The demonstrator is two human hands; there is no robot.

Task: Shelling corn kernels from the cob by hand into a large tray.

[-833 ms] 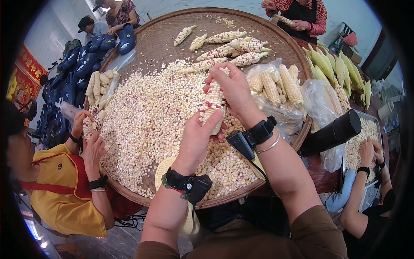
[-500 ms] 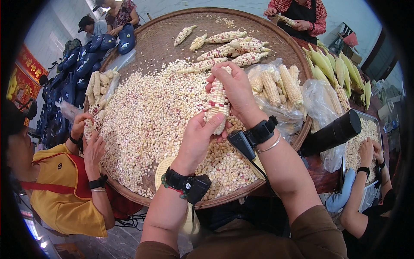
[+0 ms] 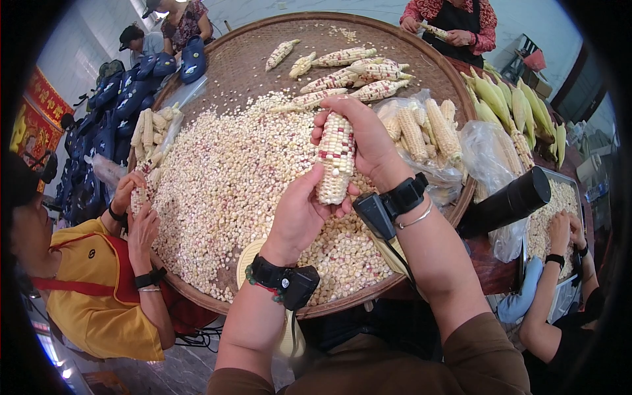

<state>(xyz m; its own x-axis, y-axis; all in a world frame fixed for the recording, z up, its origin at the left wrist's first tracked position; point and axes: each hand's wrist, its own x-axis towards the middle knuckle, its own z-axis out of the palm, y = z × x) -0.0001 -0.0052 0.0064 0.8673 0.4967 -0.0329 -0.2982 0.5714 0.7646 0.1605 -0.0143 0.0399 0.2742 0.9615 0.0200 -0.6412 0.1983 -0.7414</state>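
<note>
Corn ear (image 3: 336,155) right there between the hands (image 3: 372,139), above the winnowing tray (image 3: 243,59) | loose kernels (image 3: 224,181) across its near part | behind them, unshelled ears (image 3: 329,80) | over right, cobs (image 3: 413,135) in a plastic bag (image 3: 431,176) | past the right rim, husk-wrapped ears (image 3: 532,108) | and left, a second pile of cobs (image 3: 150,128) at the edge!
</note>
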